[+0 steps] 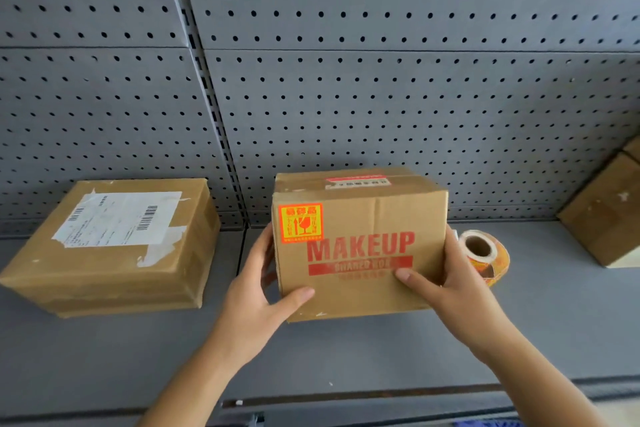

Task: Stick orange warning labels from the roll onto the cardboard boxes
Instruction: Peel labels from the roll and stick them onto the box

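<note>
Both hands — left hand point(258, 291), right hand point(446, 282) — grip the labelled box's point(360, 253) side edges, roll point(485, 255) just beside.

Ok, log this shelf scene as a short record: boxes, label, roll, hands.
held box: MAKEUP box, on the shelf
label: orange label at its front's upper left corner
left hand: grips the box's left side
right hand: grips its right side
label roll: right of the box
other boxes: flat box left; plain box far right

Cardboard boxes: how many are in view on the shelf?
3. A flat box with a shipping label at left, the MAKEUP box between both hands at centre, and one cut off at the right edge.
</note>
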Tool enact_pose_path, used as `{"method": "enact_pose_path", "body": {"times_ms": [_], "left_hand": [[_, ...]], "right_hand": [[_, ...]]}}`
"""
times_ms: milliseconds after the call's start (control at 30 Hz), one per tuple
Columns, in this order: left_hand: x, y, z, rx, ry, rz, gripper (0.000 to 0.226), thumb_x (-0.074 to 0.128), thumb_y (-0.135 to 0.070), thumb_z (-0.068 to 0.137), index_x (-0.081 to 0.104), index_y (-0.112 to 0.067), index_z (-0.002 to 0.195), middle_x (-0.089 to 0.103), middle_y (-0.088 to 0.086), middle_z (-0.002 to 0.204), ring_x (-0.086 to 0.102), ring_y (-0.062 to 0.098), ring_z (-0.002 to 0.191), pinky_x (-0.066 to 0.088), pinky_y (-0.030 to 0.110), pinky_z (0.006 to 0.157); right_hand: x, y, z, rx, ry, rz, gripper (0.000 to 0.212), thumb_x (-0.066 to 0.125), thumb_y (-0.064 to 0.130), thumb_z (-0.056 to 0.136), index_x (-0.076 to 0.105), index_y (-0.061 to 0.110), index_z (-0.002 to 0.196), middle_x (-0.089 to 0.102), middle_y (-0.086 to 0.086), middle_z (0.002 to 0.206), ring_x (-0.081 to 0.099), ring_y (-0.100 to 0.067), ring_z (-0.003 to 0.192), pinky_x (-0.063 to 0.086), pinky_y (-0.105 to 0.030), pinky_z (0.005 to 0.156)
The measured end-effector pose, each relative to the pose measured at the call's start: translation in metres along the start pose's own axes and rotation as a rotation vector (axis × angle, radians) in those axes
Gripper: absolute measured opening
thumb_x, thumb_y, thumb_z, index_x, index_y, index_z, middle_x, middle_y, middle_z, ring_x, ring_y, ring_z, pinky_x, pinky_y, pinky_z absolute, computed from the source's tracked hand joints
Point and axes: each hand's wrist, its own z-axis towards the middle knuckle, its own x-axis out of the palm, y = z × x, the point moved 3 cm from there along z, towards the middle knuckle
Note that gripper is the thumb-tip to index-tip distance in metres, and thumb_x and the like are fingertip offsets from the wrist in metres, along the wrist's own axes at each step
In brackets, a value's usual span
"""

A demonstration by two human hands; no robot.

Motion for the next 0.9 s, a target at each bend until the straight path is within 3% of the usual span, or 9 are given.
{"method": "enact_pose_path", "body": {"times_ms": [167,233,367,467,533,633,700,800,900], "left_hand": [[0.013,0.032,-0.005,-0.023,-0.061,0.079,0.097,0.087,-0.027,0.077,0.028,-0.049,0.151,0.058,-0.026,0.139,0.053,0.000,0.133,0.048,0.037,0.111],[0.018,0.039,-0.006,-0.029,-0.101,0.088,0.090,0.085,-0.023,0.079,0.033,-0.040,0.151,0.063,-0.026,0.132,0.059,-0.001,0.124,0.054,0.030,0.102],[0.028,0.041,-0.012,-0.029,-0.143,-0.006,0.081,0.081,-0.008,0.083,0.040,-0.030,0.150,0.064,-0.027,0.127,0.061,-0.004,0.120,0.050,0.006,0.089],[0.029,0.038,-0.027,-0.018,-0.279,-0.100,0.076,0.078,-0.005,0.085,0.041,-0.030,0.147,0.056,-0.014,0.141,0.058,0.003,0.127,0.050,0.020,0.103],[0.028,0.037,-0.044,0.018,-0.398,-0.107,0.063,0.074,-0.004,0.087,0.049,-0.036,0.136,0.057,-0.011,0.133,0.061,0.010,0.122,0.051,0.025,0.102],[0.032,0.031,-0.065,0.043,-0.402,-0.154,0.047,0.067,-0.010,0.094,0.058,-0.051,0.115,0.062,-0.016,0.121,0.064,0.010,0.116,0.048,0.012,0.096],[0.039,0.025,-0.071,0.052,-0.308,-0.182,0.039,0.061,-0.021,0.093,0.060,-0.050,0.119,0.061,-0.018,0.130,0.060,0.008,0.125,0.045,0.011,0.100],[0.048,0.019,-0.073,0.048,-0.163,-0.207,0.043,0.059,-0.026,0.100,0.054,-0.051,0.134,0.050,-0.025,0.149,0.047,-0.001,0.139,0.039,0.013,0.110],[0.050,0.017,-0.068,-0.025,-0.103,-0.260,0.049,0.054,-0.032,0.100,0.046,-0.056,0.142,0.040,-0.037,0.152,0.040,-0.011,0.140,0.035,0.016,0.114]], "right_hand": [[0.013,-0.037,-0.013,-0.040,-0.065,-0.108,0.081,0.073,0.013,0.090,0.028,0.068,0.130,0.059,0.027,0.126,0.054,0.003,0.125,0.048,-0.026,0.103],[0.017,-0.049,-0.018,-0.040,-0.042,-0.149,0.079,0.068,0.011,0.093,0.024,0.063,0.134,0.057,0.033,0.125,0.053,0.006,0.126,0.048,-0.031,0.106],[0.012,-0.047,-0.020,-0.064,0.007,-0.120,0.099,0.049,-0.016,0.092,0.032,0.074,0.126,0.055,0.039,0.128,0.048,0.012,0.129,0.040,-0.005,0.099],[-0.001,-0.043,-0.019,-0.065,-0.022,0.047,0.096,0.038,-0.029,0.087,0.041,0.050,0.142,0.060,0.022,0.137,0.053,-0.003,0.133,0.046,-0.013,0.100],[-0.014,-0.039,-0.013,-0.023,-0.128,0.199,0.071,0.043,-0.017,0.097,0.046,0.037,0.142,0.065,0.021,0.130,0.060,-0.001,0.125,0.053,-0.022,0.097],[-0.028,-0.022,0.007,0.020,-0.236,0.341,0.044,0.047,0.006,0.102,0.056,0.031,0.137,0.070,0.016,0.124,0.067,-0.003,0.115,0.048,-0.035,0.099],[-0.029,-0.009,0.023,0.058,-0.220,0.409,0.039,0.043,0.013,0.104,0.059,0.027,0.136,0.070,0.009,0.127,0.068,-0.008,0.116,0.049,-0.034,0.096],[-0.025,0.000,0.043,0.101,-0.159,0.358,0.036,0.039,0.030,0.108,0.056,0.031,0.139,0.069,0.017,0.127,0.066,0.000,0.115,0.052,-0.024,0.086],[-0.018,-0.003,0.053,0.110,-0.023,0.368,0.046,0.029,0.047,0.108,0.056,0.031,0.141,0.067,0.012,0.133,0.061,-0.011,0.127,0.044,-0.037,0.105]]}}
